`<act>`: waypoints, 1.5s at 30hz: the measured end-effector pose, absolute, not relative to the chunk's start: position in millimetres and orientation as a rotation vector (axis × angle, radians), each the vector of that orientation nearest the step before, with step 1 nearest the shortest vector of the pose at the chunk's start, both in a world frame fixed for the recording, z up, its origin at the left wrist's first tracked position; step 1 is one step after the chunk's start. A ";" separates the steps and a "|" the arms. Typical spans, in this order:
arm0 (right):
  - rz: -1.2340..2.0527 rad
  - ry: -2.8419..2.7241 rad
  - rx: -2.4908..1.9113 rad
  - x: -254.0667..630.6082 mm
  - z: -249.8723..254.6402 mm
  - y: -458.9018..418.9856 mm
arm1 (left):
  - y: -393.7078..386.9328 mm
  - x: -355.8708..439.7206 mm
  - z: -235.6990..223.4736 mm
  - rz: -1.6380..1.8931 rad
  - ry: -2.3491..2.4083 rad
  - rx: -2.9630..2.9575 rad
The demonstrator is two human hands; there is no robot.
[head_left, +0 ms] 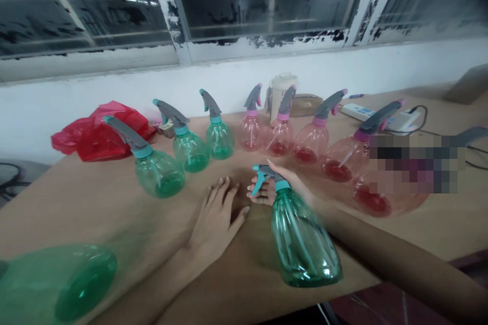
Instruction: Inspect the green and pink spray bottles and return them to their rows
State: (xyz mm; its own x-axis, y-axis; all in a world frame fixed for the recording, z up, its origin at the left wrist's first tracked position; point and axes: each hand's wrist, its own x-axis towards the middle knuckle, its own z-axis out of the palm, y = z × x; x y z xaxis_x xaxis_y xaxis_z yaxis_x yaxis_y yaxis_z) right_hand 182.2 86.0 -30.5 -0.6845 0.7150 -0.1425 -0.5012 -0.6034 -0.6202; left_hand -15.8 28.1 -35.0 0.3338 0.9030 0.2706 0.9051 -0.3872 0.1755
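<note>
My right hand (263, 190) is closed around the neck of a green spray bottle (305, 238), its grey head and teal trigger pointing left. The bottle is tilted, with its base toward me. My left hand (217, 213) lies palm down on the table with fingers spread, holding nothing. Beyond it stand green spray bottles: one at the left (160, 172), one in the middle (191, 150) and one farther right (220, 137). Another green bottle (76, 279) is at the near left, partly out of view.
Several pink spray bottles (310, 141) curve along the back and right of the table (125, 223). A red plastic bag (104, 132) lies at the back left. Behind are a pale lidded cup (282, 84), a white power strip (396, 118) with cables and a cardboard box (467, 84).
</note>
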 end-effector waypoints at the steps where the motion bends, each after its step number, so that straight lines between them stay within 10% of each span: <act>1: 2.277 -0.725 -0.490 182.1 -29.4 84.9 | 28.1 -15.6 -34.8 -0.517 -1.737 -2.563; 45: 2.079 -0.659 -0.519 182.4 -24.4 75.8 | 27.2 -14.0 -33.8 -0.475 -1.669 -2.532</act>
